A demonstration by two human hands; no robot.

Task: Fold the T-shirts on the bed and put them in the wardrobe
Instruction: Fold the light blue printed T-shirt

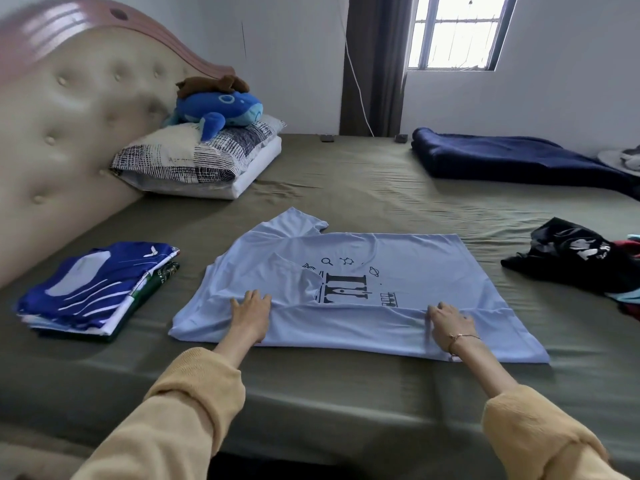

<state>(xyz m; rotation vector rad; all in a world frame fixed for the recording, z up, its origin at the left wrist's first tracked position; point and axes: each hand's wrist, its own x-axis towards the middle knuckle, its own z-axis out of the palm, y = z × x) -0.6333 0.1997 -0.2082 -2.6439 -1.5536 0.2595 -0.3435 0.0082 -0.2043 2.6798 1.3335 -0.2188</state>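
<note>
On the olive-sheeted bed [346,188], a pale blue T-shirt [398,271] lies spread print-up, its near long edge turned over towards the print. The left hand [250,311] and right hand [446,323], set well apart, press flat with straight fingers on that fold. Left of the shirt sits a stack of folded shirts [97,289]; right of it, an unfolded dark heap [568,258]. Judged mid-fold, the far side likely comes in next, edges kept square

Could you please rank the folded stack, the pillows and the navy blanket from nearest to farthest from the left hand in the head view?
From the left hand:
1. Folded stack, just to its left.
2. Pillows, farther back by the headboard.
3. Navy blanket, far right across the bed.
</note>
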